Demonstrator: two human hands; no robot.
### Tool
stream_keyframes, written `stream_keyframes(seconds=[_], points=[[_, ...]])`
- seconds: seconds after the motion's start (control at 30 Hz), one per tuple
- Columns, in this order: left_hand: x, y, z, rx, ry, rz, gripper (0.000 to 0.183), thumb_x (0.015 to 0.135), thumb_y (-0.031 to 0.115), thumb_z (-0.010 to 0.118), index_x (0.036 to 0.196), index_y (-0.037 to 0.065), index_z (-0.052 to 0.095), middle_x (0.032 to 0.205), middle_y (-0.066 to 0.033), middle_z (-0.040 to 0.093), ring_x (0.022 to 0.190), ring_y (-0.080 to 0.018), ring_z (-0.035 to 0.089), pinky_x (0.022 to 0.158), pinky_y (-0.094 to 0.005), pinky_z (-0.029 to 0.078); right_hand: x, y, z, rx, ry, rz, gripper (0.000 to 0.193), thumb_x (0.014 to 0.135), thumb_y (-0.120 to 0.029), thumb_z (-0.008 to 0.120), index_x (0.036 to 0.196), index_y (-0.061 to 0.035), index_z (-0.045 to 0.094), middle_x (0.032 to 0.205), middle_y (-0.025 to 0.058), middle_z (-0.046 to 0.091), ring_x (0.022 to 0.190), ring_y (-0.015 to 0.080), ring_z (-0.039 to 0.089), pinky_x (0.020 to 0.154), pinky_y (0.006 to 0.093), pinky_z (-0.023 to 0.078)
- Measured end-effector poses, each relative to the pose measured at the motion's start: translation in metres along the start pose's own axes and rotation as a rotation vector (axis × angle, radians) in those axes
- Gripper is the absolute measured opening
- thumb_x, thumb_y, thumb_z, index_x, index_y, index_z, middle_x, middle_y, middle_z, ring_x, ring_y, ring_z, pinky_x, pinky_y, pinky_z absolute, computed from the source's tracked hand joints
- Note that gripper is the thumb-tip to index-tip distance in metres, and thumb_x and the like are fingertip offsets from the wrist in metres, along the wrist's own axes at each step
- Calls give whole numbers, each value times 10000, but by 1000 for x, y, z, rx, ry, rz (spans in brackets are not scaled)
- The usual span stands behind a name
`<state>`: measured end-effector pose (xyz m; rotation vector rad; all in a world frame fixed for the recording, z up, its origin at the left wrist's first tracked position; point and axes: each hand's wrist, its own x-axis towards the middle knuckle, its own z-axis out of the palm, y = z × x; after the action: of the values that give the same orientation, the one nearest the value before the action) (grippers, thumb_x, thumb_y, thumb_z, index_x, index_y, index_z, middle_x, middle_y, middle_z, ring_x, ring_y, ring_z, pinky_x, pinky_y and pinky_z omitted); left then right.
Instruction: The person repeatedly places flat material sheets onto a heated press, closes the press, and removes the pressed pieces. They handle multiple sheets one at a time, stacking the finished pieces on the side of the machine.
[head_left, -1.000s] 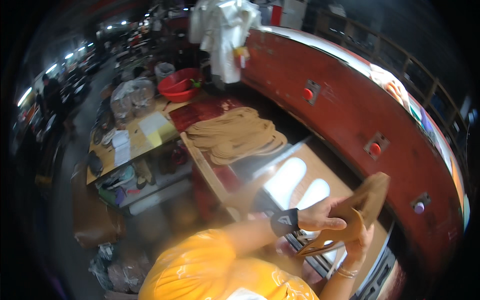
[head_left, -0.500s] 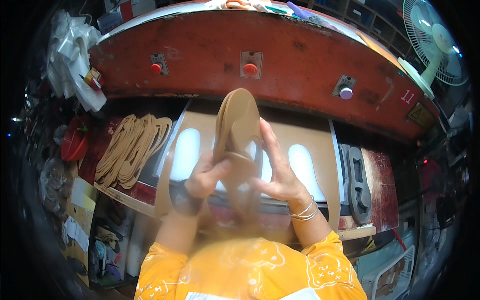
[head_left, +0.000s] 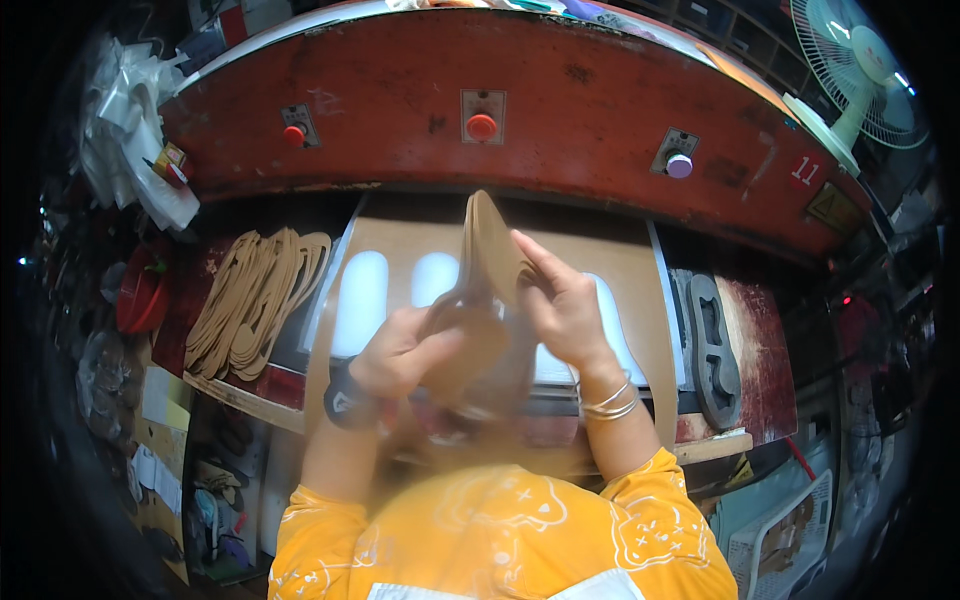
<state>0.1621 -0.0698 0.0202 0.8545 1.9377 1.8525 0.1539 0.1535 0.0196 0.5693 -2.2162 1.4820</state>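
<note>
Between my hands stands a small stack of tan insoles (head_left: 490, 240), tilted up on edge, its lower part smeared by motion. My left hand (head_left: 400, 355) is closed around the stack's near left side, thumb across the front. My right hand (head_left: 562, 310) grips its right edge with bent fingers, higher up. Beneath them lies a tan sheet (head_left: 640, 300) with several sole-shaped holes, and white shows through a hole (head_left: 362, 300) on the left. My hands and the stack hide part of the sheet.
A pile of tan insoles (head_left: 255, 300) lies at the left. On the right rests a grey sole-shaped form (head_left: 712, 350). The red machine beam (head_left: 390, 100) with round buttons spans the far side. A fan (head_left: 865, 70) stands far right; plastic bags (head_left: 130, 130) hang far left.
The insole stack has turned more edge-on. My right hand has shifted from an outstretched hold to bent fingers around its edge. My left hand keeps its hold, and the whole view has shifted slightly.
</note>
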Motion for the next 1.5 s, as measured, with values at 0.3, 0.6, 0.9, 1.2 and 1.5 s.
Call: stream_keyframes(seconds=[0.3,0.6,0.9,1.2,1.5], points=[[-45,-34,-50,-964,-5,662,403,1023,294,339,1322,36,418,1108,-142,605,969,-292,555,767,-459,530,-3,110,-91,1441,462,65,341,937,-100,509,1271,-33,521,1209,147,593,1118,261,567,1013,391,440],[-153,41,-137,-438,569,448,428,996,330,406,1286,18,377,953,-192,625,703,-281,667,572,-369,576,-50,164,-169,1077,1066,323,397,974,-98,393,1362,-24,435,1388,154,472,1297,271,427,1129,473,269],[-178,90,-244,-191,286,57,364,921,279,568,1015,-26,393,790,-126,501,532,-263,651,383,-298,538,-52,140,-131,989,1052,475,380,986,-96,408,1360,-41,450,1378,138,487,1278,245,459,1107,465,320],[-45,-131,-340,678,625,-504,576,881,381,611,1267,-33,500,1104,-195,620,1085,-269,585,945,-358,456,-64,106,-140,962,1036,462,395,980,-89,413,1371,-40,435,1392,136,473,1267,245,464,1098,464,322],[3,-180,-296,1387,919,-98,366,804,140,608,1152,32,582,1125,-181,599,1034,-340,564,895,-408,470,-145,41,-182,952,665,513,308,973,-220,441,1217,-67,552,1124,105,623,1023,264,588,906,462,453]])
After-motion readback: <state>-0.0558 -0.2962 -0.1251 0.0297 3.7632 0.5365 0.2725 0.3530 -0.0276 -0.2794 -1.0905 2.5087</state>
